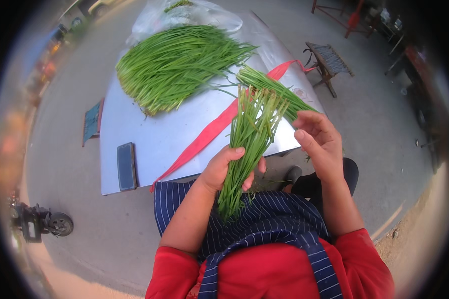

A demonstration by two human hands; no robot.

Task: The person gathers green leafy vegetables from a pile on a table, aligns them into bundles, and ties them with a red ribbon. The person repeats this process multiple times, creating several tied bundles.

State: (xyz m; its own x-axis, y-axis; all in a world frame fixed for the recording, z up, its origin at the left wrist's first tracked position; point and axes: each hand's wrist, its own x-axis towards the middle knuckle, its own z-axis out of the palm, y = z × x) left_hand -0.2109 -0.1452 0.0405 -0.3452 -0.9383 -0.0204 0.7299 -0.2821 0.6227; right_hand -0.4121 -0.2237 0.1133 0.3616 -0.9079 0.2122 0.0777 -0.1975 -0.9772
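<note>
A bunch of green garlic chives (252, 127) is gripped in my left hand (224, 164), its pale cut ends pointing away from me and its leaf tips hanging over my striped apron. To the right of it, my right hand (320, 144) is raised with its fingers apart and nothing between them. A smaller bundle of chives (273, 88) lies on the metal table, partly behind my right hand. Farther back spreads a large pile of chives (176, 67). A red cloth strip (209, 138) runs diagonally across the table, passing behind the held bunch.
A phone (126, 166) lies at the near left corner of the metal table (164, 140). Behind the pile sits a clear plastic bag (209, 17). Folding stools stand on the right (329, 61) and left (92, 121). A motorcycle (41, 222) is at lower left.
</note>
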